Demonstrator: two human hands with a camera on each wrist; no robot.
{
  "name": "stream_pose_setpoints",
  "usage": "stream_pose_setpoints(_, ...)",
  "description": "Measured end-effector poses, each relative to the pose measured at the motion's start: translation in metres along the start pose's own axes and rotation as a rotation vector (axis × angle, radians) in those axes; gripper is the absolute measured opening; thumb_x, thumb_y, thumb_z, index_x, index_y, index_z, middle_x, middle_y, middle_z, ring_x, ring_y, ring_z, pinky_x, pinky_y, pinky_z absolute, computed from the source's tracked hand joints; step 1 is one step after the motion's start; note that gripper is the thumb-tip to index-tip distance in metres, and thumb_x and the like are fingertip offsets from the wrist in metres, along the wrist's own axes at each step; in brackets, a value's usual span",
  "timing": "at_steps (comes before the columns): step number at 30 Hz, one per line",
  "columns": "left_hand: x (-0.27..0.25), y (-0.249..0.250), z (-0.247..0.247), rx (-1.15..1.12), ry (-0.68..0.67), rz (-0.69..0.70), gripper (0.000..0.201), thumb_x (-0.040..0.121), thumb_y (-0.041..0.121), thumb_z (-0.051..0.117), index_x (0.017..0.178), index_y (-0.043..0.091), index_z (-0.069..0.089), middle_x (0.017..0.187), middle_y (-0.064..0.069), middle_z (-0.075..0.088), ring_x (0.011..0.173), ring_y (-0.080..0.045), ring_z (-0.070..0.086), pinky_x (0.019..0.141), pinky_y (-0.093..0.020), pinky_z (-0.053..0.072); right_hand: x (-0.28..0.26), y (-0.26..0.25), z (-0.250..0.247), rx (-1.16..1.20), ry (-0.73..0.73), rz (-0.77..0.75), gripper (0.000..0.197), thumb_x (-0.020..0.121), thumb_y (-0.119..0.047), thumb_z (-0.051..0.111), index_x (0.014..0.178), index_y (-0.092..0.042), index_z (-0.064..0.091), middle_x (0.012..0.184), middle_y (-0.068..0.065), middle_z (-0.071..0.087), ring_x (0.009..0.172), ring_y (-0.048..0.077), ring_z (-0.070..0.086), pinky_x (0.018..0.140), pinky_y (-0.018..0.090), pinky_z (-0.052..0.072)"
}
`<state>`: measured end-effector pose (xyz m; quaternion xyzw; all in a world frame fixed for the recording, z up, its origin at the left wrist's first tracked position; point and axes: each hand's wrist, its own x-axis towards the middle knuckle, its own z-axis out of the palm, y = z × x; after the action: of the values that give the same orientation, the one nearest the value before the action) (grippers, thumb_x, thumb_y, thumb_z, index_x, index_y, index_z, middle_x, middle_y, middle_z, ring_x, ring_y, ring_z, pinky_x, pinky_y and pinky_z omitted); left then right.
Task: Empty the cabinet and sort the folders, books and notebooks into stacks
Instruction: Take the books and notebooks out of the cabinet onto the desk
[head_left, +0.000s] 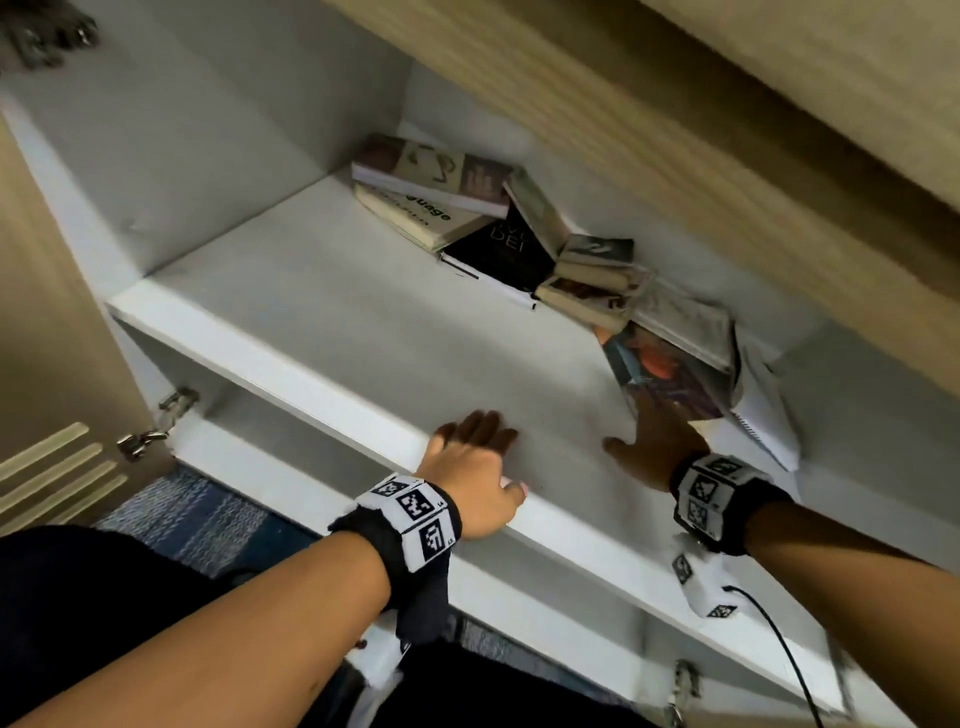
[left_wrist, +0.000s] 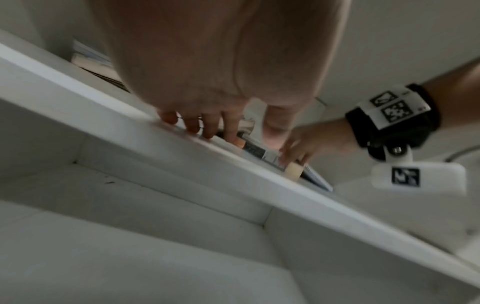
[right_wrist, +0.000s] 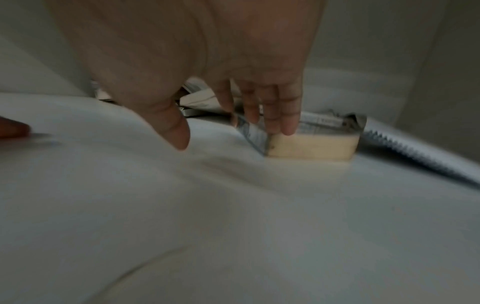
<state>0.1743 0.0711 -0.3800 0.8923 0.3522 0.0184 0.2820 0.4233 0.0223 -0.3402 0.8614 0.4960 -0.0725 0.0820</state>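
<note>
The white cabinet shelf (head_left: 311, 322) holds a loose row of books along its back: a tan-covered book (head_left: 431, 174) lying on a "language" book (head_left: 421, 218), a black book (head_left: 498, 254) and a small stack (head_left: 592, 283). At the right lies a colourful book (head_left: 670, 374) with cream page edges (right_wrist: 311, 147), on a white spiral notebook (head_left: 769, 421). My right hand (head_left: 654, 441) rests straight fingers (right_wrist: 275, 115) on that book's near corner, thumb spread aside. My left hand (head_left: 478, 457) lies flat on the shelf's front edge (left_wrist: 130, 123), holding nothing.
The open wooden cabinet door (head_left: 57, 322) with metal hinges (head_left: 140, 441) stands at the left. Below the shelf is a white lower compartment (left_wrist: 130, 236). Blue patterned carpet (head_left: 197, 514) lies under the cabinet. A wooden panel (head_left: 727, 130) overhangs the shelf.
</note>
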Motion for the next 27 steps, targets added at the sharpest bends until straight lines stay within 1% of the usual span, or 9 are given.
stream_pose_setpoints(3,-0.002,-0.005,0.011,0.153,-0.114,0.022,0.08,0.093,0.058,0.036,0.154,0.027,-0.005,0.16,-0.004,-0.022,0.146,-0.017,-0.024,0.117,-0.045,-0.017,0.023,0.02,-0.014,-0.099,0.199,-0.105,0.102,0.079,-0.045,0.069,0.154,-0.021,0.005,0.161,0.006,0.01,0.148,0.027,0.013,0.121,0.041,0.015)
stream_pose_setpoints(11,-0.002,-0.005,0.016,0.208,-0.131,0.026,0.086,0.089,0.066,0.033,0.153,0.03,-0.013,0.155,-0.007,-0.032,0.142,-0.02,-0.034,0.114,-0.05,-0.021,0.083,0.032,-0.008,-0.324,0.097,-0.043,0.124,0.047,-0.029,0.09,0.149,-0.02,0.022,0.148,0.009,0.038,0.133,0.033,0.043,0.112,0.04,0.036)
stream_pose_setpoints(15,-0.001,-0.004,0.019,0.211,-0.113,0.036,0.088,0.088,0.067,0.033,0.152,0.03,-0.014,0.154,-0.007,-0.033,0.14,-0.02,-0.036,0.113,-0.051,-0.022,0.088,0.028,0.004,-0.499,0.234,-0.081,0.076,0.085,-0.034,0.058,0.149,-0.019,0.021,0.136,0.018,0.048,0.119,0.04,0.052,0.1,0.05,0.045)
stream_pose_setpoints(17,-0.001,-0.003,0.02,0.224,-0.111,0.034,0.089,0.088,0.067,0.033,0.152,0.029,-0.014,0.155,-0.007,-0.033,0.141,-0.021,-0.036,0.113,-0.052,-0.022,0.1,0.035,0.003,-0.442,0.176,-0.052,0.084,0.079,-0.034,0.069,0.149,-0.018,0.025,0.128,0.02,0.054,0.112,0.041,0.056,0.095,0.048,0.047)
stream_pose_setpoints(19,-0.002,-0.003,0.02,0.232,-0.119,0.034,0.089,0.087,0.067,0.034,0.152,0.028,-0.014,0.155,-0.007,-0.033,0.14,-0.022,-0.036,0.112,-0.052,-0.023,0.112,0.039,-0.007,-0.197,0.09,-0.019,0.098,0.067,-0.033,0.083,0.149,-0.022,0.028,0.136,0.018,0.052,0.118,0.038,0.055,0.099,0.044,0.045)
stream_pose_setpoints(22,-0.002,-0.003,0.022,0.232,-0.103,0.039,0.09,0.087,0.067,0.034,0.152,0.028,-0.014,0.154,-0.008,-0.034,0.14,-0.023,-0.037,0.111,-0.053,-0.023,0.128,0.052,-0.018,0.198,-0.02,0.009,0.066,0.087,-0.026,0.069,0.144,-0.009,0.041,0.148,0.016,0.042,0.133,0.035,0.041,0.111,0.042,0.031)
stream_pose_setpoints(24,-0.002,-0.003,0.023,0.233,-0.101,0.038,0.091,0.086,0.068,0.033,0.152,0.028,-0.016,0.153,-0.008,-0.036,0.139,-0.024,-0.039,0.11,-0.053,-0.024,0.126,0.057,-0.023,0.27,-0.063,0.002,0.076,0.083,-0.054,0.063,0.141,-0.01,0.045,0.148,0.013,0.042,0.136,0.032,0.039,0.113,0.042,0.026)
stream_pose_setpoints(26,-0.002,-0.003,0.025,0.237,-0.102,0.033,0.092,0.086,0.069,0.033,0.152,0.028,-0.016,0.152,-0.008,-0.038,0.138,-0.024,-0.04,0.11,-0.053,-0.025,0.128,0.063,-0.018,0.284,0.003,-0.021,0.109,0.054,-0.086,0.056,0.133,-0.011,0.054,0.14,0.014,0.052,0.131,0.031,0.044,0.111,0.042,0.028)
stream_pose_setpoints(27,-0.001,-0.003,0.027,0.241,-0.104,0.032,0.092,0.085,0.069,0.033,0.152,0.028,-0.016,0.152,-0.008,-0.038,0.138,-0.024,-0.04,0.11,-0.053,-0.025,0.128,0.064,-0.015,0.297,0.025,-0.021,0.11,0.05,-0.088,0.057,0.132,-0.014,0.054,0.14,0.012,0.052,0.13,0.03,0.044,0.112,0.042,0.027)
